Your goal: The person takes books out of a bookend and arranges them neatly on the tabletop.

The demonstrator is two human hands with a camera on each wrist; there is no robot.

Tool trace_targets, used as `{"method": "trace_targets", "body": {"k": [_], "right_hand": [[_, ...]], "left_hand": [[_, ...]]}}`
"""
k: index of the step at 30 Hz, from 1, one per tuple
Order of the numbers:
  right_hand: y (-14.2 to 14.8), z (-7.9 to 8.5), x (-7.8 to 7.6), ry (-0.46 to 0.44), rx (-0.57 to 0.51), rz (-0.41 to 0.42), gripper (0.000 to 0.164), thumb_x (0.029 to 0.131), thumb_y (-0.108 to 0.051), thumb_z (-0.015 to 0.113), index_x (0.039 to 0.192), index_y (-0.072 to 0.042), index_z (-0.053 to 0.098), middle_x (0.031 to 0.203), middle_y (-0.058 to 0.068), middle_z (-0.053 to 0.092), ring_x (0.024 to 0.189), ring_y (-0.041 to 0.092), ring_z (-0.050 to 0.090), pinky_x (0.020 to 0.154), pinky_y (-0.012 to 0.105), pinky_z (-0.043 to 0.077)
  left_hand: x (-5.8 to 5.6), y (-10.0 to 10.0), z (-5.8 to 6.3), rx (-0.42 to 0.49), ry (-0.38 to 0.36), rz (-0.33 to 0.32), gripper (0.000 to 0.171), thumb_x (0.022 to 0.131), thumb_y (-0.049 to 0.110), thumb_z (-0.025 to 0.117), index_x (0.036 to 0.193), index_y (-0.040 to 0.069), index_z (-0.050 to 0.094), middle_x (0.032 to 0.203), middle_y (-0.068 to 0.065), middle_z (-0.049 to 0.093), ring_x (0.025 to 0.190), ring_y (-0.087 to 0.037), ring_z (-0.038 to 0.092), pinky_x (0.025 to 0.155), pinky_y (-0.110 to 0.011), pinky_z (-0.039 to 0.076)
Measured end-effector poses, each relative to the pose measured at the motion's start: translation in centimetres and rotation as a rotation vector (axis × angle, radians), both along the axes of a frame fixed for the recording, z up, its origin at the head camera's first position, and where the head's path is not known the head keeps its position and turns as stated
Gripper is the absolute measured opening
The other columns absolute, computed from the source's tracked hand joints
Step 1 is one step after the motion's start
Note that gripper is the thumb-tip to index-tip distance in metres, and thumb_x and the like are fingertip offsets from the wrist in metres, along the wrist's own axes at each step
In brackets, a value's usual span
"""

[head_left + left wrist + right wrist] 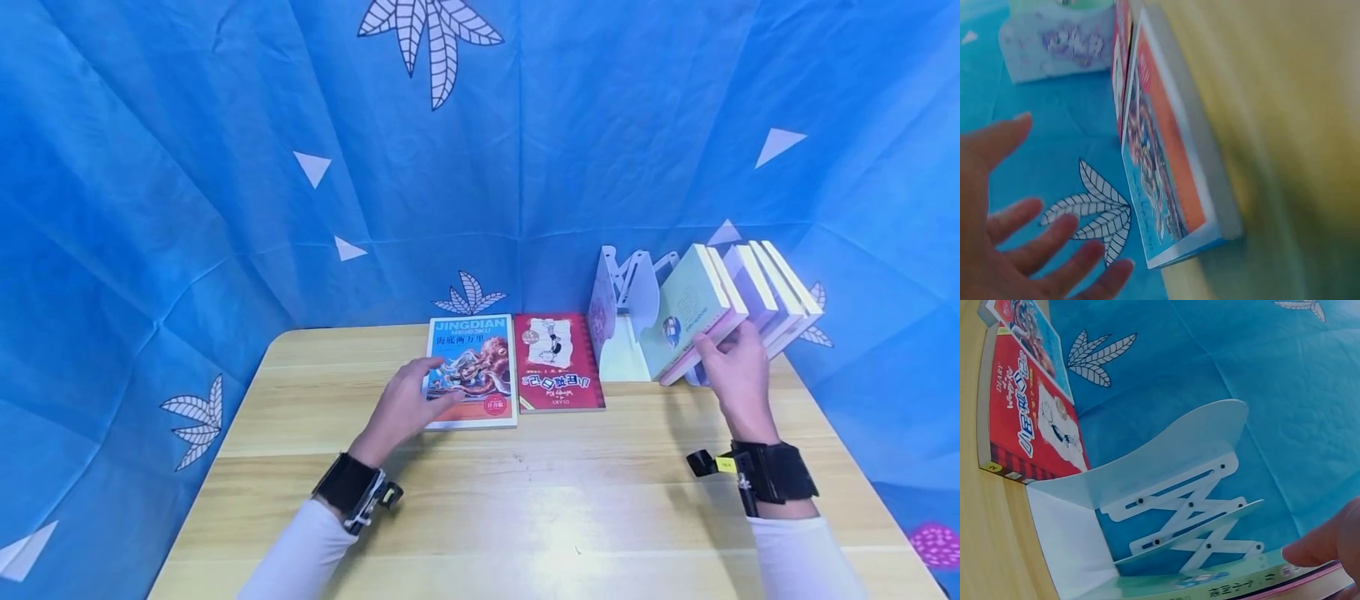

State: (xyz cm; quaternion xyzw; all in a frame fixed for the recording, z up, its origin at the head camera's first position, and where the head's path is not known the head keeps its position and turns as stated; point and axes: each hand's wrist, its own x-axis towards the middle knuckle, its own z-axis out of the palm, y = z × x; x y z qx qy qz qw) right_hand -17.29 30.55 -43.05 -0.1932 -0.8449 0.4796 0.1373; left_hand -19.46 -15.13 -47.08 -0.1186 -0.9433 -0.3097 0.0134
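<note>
In the head view, my left hand (401,408) hovers at the left edge of a blue children's book (472,367) with an octopus cover, which lies flat. Its fingers are spread and apart from the book in the left wrist view. My right hand (738,379) grips a pale green book (686,312) and the pink-edged book against it, thumb on the green one. These lean rightward in a white expandable book stand (628,346), along with several pale books (772,292). Behind the right hand, the lower spines are partly hidden.
A red diary book (558,379) lies flat between the blue book and the stand. The stand's scissor-like crossbars (1191,505) show in the right wrist view. Blue cloth (517,167) with leaf prints hangs behind the wooden table (487,508).
</note>
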Motion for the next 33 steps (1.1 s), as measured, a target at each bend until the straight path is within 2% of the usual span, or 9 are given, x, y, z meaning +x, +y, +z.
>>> {"method": "trace_targets", "body": {"k": [2, 5, 8, 11, 17, 24, 29, 31, 33], "right_hand": [[0.0, -0.1, -0.2, -0.005, 0.015, 0.002, 0.053, 0.105, -0.024, 0.056, 0.151, -0.002, 0.043, 0.14, 0.024, 0.062, 0.098, 0.01, 0.06, 0.066, 0.012, 0.048], [-0.1, -0.3, -0.5, -0.004, 0.032, 0.005, 0.052, 0.105, -0.021, 0.054, 0.152, -0.002, 0.041, 0.14, 0.025, 0.062, 0.109, 0.023, 0.061, 0.065, 0.013, 0.047], [-0.2, -0.5, -0.7, 0.005, 0.053, -0.008, 0.05, 0.105, -0.019, 0.053, 0.151, -0.002, 0.042, 0.138, 0.025, 0.062, 0.112, 0.029, 0.061, 0.064, 0.015, 0.046], [-0.3, -0.6, -0.9, 0.009, 0.072, -0.036, 0.048, 0.105, -0.017, 0.052, 0.149, -0.001, 0.043, 0.134, 0.025, 0.062, 0.108, 0.03, 0.06, 0.061, 0.017, 0.045], [-0.3, -1.0, -1.2, 0.032, 0.095, -0.092, 0.045, 0.102, -0.011, 0.054, 0.143, 0.004, 0.045, 0.132, 0.029, 0.061, 0.11, 0.039, 0.061, 0.069, 0.029, 0.044], [-0.3, -1.6, -1.9, 0.062, 0.132, -0.144, 0.036, 0.1, -0.009, 0.055, 0.133, 0.006, 0.049, 0.116, 0.026, 0.062, 0.096, 0.036, 0.061, 0.062, 0.032, 0.045], [-0.4, -1.9, -2.2, 0.093, 0.15, -0.177, 0.037, 0.099, -0.008, 0.056, 0.131, 0.011, 0.049, 0.116, 0.031, 0.061, 0.103, 0.043, 0.06, 0.078, 0.05, 0.05], [-0.4, -1.8, -2.3, 0.092, 0.162, -0.18, 0.037, 0.099, -0.008, 0.057, 0.13, 0.011, 0.049, 0.111, 0.03, 0.06, 0.101, 0.043, 0.06, 0.078, 0.051, 0.049], [-0.3, -1.7, -2.4, 0.074, 0.174, -0.173, 0.035, 0.099, -0.007, 0.056, 0.129, 0.009, 0.048, 0.104, 0.024, 0.058, 0.094, 0.039, 0.059, 0.072, 0.045, 0.048]], "left_hand": [[1.4, -0.2, 0.0, -0.034, 0.018, -0.051, 0.075, 0.087, 0.047, 0.082, 0.148, 0.013, 0.055, 0.149, -0.015, 0.059, 0.141, -0.036, 0.054, 0.116, -0.058, 0.047], [3.6, -0.7, -0.2, -0.061, 0.025, -0.094, 0.074, 0.086, 0.047, 0.082, 0.148, 0.016, 0.056, 0.15, -0.014, 0.058, 0.141, -0.034, 0.053, 0.115, -0.058, 0.048], [5.3, -1.2, -0.2, -0.062, 0.019, -0.098, 0.073, 0.086, 0.049, 0.083, 0.147, 0.02, 0.057, 0.149, -0.01, 0.059, 0.14, -0.031, 0.055, 0.112, -0.058, 0.05], [6.5, -1.8, -0.2, -0.06, 0.042, -0.094, 0.073, 0.085, 0.049, 0.083, 0.147, 0.02, 0.058, 0.147, -0.009, 0.062, 0.138, -0.03, 0.057, 0.112, -0.057, 0.051], [7.4, -2.9, -0.6, -0.042, 0.116, -0.079, 0.07, 0.083, 0.046, 0.085, 0.142, 0.017, 0.062, 0.141, -0.006, 0.066, 0.132, -0.028, 0.062, 0.108, -0.054, 0.054], [8.0, -3.4, -1.0, -0.012, 0.07, -0.049, 0.066, 0.085, 0.049, 0.082, 0.14, 0.017, 0.063, 0.139, -0.005, 0.067, 0.132, -0.028, 0.062, 0.108, -0.054, 0.054], [8.6, -3.7, -0.9, -0.013, 0.088, -0.035, 0.063, 0.085, 0.045, 0.084, 0.138, 0.017, 0.064, 0.137, -0.003, 0.068, 0.132, -0.026, 0.063, 0.109, -0.052, 0.055], [8.9, -3.9, -0.8, -0.017, 0.104, -0.033, 0.063, 0.085, 0.043, 0.085, 0.138, 0.017, 0.065, 0.137, -0.002, 0.068, 0.131, -0.025, 0.063, 0.108, -0.052, 0.055], [9.1, -4.0, -0.7, -0.025, 0.113, -0.033, 0.062, 0.085, 0.043, 0.085, 0.138, 0.018, 0.065, 0.136, -0.002, 0.069, 0.13, -0.024, 0.063, 0.107, -0.051, 0.056]]}}
